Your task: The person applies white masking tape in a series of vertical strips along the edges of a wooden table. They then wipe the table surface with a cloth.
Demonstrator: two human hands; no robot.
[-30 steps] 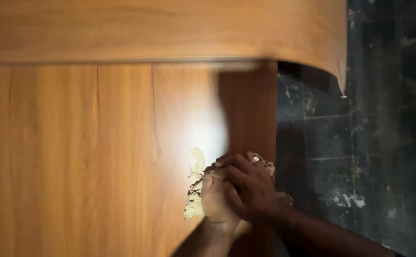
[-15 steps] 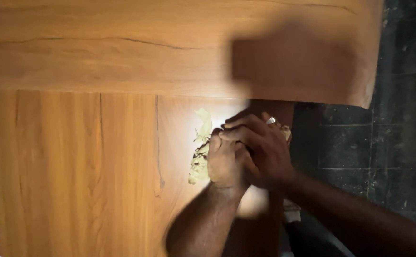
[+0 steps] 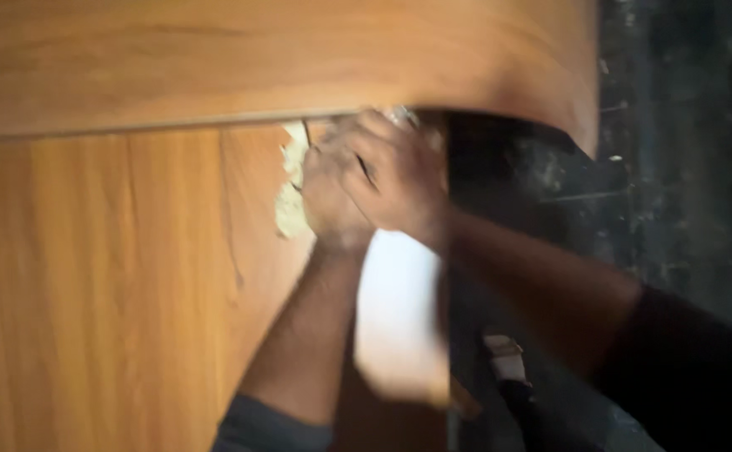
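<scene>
Here, wood-grain laminate sheet (image 3: 89, 293) as landmark: flat lower part, upper part (image 3: 215, 59) curled over it. Pale yellowish wad (image 3: 292, 197) lies on the sheet near its right edge, just under the curl; torn, crumpled, blurred. Left hand (image 3: 332, 197) clenches on the wad; right hand (image 3: 399, 180) clasps over the left. Pressing looks under way, not finished. Dark stained floor (image 3: 684, 167) lies right of the sheet.

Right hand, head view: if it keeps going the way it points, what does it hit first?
Likely the curved wood-grain laminate sheet arching just above: the right hand, clasped over the left hand, points up-frame with its fingertips at the sheet's edge. Blur leaves depth uncertain.
</scene>
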